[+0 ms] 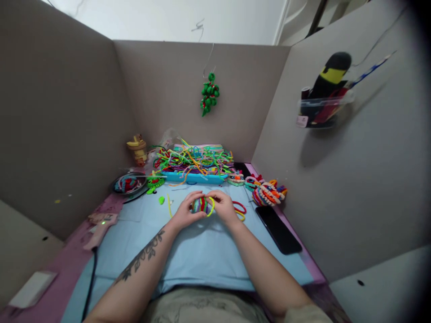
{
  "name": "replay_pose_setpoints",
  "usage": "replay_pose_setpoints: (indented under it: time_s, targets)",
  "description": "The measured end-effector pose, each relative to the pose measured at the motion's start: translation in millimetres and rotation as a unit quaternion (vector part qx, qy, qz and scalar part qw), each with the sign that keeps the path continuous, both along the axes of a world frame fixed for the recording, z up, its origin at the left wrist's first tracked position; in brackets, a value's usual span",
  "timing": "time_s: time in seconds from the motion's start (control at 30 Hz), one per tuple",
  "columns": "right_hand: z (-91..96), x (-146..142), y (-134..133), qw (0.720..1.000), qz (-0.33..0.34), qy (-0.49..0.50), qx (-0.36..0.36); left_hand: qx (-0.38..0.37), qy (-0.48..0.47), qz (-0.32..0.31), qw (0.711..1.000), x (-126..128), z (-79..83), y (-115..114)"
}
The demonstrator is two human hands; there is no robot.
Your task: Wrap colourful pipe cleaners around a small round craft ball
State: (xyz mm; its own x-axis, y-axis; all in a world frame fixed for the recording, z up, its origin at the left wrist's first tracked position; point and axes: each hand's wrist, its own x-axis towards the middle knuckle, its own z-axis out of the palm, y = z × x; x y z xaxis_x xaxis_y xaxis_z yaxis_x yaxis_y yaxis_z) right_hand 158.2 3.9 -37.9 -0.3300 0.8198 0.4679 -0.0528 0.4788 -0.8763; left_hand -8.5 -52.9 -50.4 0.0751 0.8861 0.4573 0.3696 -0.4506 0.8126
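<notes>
Both of my hands meet over the light blue mat [202, 255] in the middle of the desk. My left hand [186, 211] is closed round a small striped pipe-cleaner piece [201, 204] in several colours. My right hand [224, 206] pinches the same piece from the right, where a yellow pipe cleaner [212, 208] loops out of it. A red loop and a yellow loop [239, 209] lie on the mat just right of my right hand.
A blue tray [191, 178] heaped with loose pipe cleaners stands behind my hands. Finished coiled pieces [268, 193] sit at the right wall, a black phone [278, 229] lies beside them, a round dish [129, 184] at the left. Grey partition walls enclose the desk.
</notes>
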Motion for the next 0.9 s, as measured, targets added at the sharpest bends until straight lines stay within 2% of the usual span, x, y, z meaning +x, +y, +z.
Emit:
replay_pose_setpoints:
  time_s: [0.07, 0.17, 0.27, 0.37, 0.6, 0.73, 0.9]
  targets:
    - [1.4, 2, 2, 1.000, 0.009, -0.013, 0.011, -0.021, -0.043, 0.011, 0.999, -1, -2.3, 3]
    - [0.3, 2, 4, 1.000, -0.003, -0.019, -0.021, -0.077, -0.164, 0.022, 0.983, -2, -4.7, 5]
    - [-4.1, -2, 3, 0.999, -0.029, -0.026, -0.035, -0.159, -0.279, -0.018, 0.947, -3, -3.0, 4]
    - [-8.8, -9, 0, 0.998, -0.048, -0.044, -0.013, -0.207, -0.329, -0.066, 0.919, -2, 0.5, 1]
    - [-13.3, -23, -5, 0.988, -0.135, -0.076, -0.020, -0.192, -0.333, -0.057, 0.922, 8, -3.9, 2]
    - [-11.3, -25, -8, 0.985, -0.132, -0.109, 0.006, -0.162, -0.340, -0.047, 0.925, 10, -5.1, 3]
    - [-13.9, -19, -3, 0.975, -0.110, -0.191, 0.040, -0.128, -0.350, -0.029, 0.928, 5, 0.8, 1]
